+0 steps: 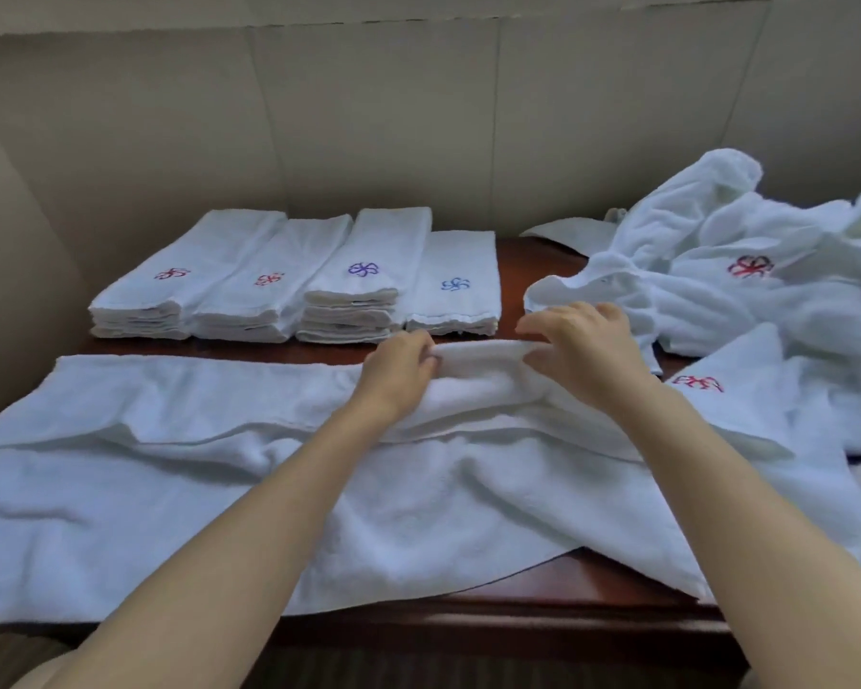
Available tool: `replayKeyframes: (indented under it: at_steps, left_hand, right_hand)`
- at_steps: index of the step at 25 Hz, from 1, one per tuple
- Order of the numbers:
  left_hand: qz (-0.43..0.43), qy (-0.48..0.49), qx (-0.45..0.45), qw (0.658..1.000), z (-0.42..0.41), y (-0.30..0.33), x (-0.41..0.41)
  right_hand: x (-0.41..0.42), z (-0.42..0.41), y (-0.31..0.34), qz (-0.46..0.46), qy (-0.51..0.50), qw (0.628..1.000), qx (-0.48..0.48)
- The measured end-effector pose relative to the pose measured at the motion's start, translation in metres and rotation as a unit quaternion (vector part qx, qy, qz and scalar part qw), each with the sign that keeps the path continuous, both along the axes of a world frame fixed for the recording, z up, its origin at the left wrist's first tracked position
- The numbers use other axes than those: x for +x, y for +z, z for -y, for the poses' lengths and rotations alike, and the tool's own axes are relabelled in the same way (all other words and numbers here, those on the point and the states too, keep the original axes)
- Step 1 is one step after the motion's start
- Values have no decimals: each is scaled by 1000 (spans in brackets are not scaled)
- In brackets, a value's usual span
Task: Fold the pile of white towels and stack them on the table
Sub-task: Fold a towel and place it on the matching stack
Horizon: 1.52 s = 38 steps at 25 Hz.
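Both hands, the left hand [399, 366] and right hand [581, 346], pinched the raised far edge of a white towel [180, 469] spread across the dark wooden desk [543, 596], four folded stacks [289, 285] lined up beyond and a loose towel pile [746, 271] heaped at far right.
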<state>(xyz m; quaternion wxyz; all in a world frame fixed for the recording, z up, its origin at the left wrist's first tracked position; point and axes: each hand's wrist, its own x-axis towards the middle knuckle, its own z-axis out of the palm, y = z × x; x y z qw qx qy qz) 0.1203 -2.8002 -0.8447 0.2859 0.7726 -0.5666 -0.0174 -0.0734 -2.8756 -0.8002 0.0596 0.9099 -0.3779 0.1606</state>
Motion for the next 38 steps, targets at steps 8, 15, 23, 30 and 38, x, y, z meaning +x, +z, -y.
replayKeyframes:
  at_steps: [8,15,23,30,38]
  left_hand:
    - [185,4,29,982,22,-17,-1]
    - [85,-143,160,973,-53,-23,-57]
    - [98,-177,-37,979,-101,-16,-59]
    - [195,-238,-18,951,-134,-25,-61]
    - [-10,-311,113,944,-157,-5,-65]
  right_hand:
    - [-30,21,-25,-7,-173,985,-6]
    - [-29,-5,-48,116,2,992,51]
    - [-29,-14,-68,11,27,986,166]
    - [16,-61,-46,-30,22,995,96]
    - [4,-37,-43,-71,-113,945,298]
